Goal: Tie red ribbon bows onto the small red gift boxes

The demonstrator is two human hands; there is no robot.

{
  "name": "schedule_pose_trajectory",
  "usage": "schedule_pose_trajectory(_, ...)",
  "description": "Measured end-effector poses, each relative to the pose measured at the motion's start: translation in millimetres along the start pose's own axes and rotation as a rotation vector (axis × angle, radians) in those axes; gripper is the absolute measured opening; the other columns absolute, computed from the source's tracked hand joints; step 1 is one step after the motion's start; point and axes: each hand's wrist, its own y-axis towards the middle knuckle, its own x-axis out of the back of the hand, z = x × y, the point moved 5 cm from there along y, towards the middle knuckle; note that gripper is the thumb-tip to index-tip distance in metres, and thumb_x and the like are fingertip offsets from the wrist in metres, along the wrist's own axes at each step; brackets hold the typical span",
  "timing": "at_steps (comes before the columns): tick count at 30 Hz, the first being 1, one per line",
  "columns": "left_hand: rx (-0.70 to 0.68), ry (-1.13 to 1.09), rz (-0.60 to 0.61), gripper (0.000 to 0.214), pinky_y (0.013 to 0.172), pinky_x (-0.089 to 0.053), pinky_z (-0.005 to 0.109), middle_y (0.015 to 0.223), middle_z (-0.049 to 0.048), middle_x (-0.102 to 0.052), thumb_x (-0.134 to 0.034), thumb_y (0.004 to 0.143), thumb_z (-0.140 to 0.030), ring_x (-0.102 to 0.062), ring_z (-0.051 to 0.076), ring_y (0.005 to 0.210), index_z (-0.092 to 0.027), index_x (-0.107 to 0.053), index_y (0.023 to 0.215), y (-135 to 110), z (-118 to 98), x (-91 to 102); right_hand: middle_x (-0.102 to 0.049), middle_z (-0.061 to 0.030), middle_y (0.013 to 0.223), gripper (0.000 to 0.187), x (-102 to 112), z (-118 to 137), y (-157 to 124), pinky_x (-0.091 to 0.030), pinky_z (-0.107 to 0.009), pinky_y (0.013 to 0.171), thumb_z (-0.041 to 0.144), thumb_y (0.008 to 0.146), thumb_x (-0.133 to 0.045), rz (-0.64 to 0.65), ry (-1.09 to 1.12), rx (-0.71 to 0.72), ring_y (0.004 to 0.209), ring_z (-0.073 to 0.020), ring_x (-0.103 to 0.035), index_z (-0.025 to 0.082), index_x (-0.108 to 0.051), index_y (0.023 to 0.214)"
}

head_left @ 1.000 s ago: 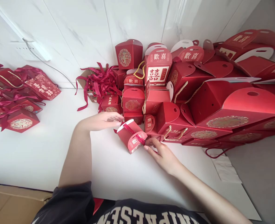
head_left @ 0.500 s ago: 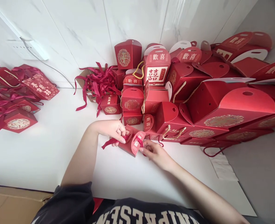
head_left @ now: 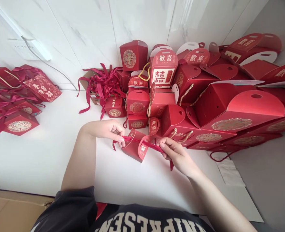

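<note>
You are working on a small red box point(head_left: 134, 149) that is sitting on the white counter point(head_left: 48, 154) just in front of you, tilted a little, with its two rounded top flaps standing up together. A dark red ribbon point(head_left: 154, 147) is running through the flaps, and you are pulling it out level to both sides, so it is stretching taut across the top of the box. Your left hand point(head_left: 109, 129) is pinching one end of the ribbon between thumb and fingertips just beside the box's left flap, with a short tail hanging below. Your right hand point(head_left: 177, 154) is gripping the other end on the far side, its fingers curled around the strip and the loose remainder dangling toward the counter. Holding the two ends apart like this is, as far as one can judge, keeping the flaps pressed together. Right behind the box, a big heap of similar red boxes point(head_left: 229, 106) is leaning against the marble wall, many with gold cord handles and flaps open. Left of that heap, a cardboard tray of loose ribbons point(head_left: 101, 85) is lying within easy reach. Well off to the left, a separate cluster of ribboned boxes point(head_left: 19, 124) is resting on the counter. A brown carton point(head_left: 9, 209) is showing below the counter's near edge.
</note>
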Motion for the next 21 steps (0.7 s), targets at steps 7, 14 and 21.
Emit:
schedule_pose_trajectory(7,0.024,0.192,-0.122,0.027,0.045,-0.043,0.02,0.054,0.0011,-0.062,-0.067,0.083,-0.04,-0.054,0.011,0.047,-0.019,-0.068,0.066,-20,5,16.1,-0.067,-0.0027,0.085,0.012,15,42,-19,-0.048,-0.027,0.068,0.031,0.095,-0.057,-0.283,-0.519,0.298,0.073,-0.0157,-0.062,0.024,-0.056,0.105)
schedule_pose_trajectory(14,-0.358,0.255,-0.133,0.03,0.053,-0.049,0.023,0.077,0.0105,-0.072,-0.07,0.081,-0.039,-0.063,0.016,0.063,-0.018,-0.069,0.06,-36,-8,21.9,-0.07,-0.002,0.091,0.016,26,91,-22,-0.05,-0.024,0.059,0.023,0.086,-0.068,-0.525,-0.691,0.489,0.073,-0.0147,-0.065,0.024,-0.062,0.101)
schedule_pose_trajectory(21,-0.647,-0.002,-0.084,0.027,0.048,-0.051,0.032,0.07,0.0154,-0.074,-0.081,0.065,-0.049,-0.064,0.023,0.051,-0.022,-0.078,0.063,-29,-39,1.6,-0.063,-0.0016,0.09,0.03,29,117,-11,-0.055,-0.028,0.069,0.024,0.079,-0.076,-0.692,-0.337,0.693,0.081,-0.0164,-0.063,0.025,-0.062,0.106)
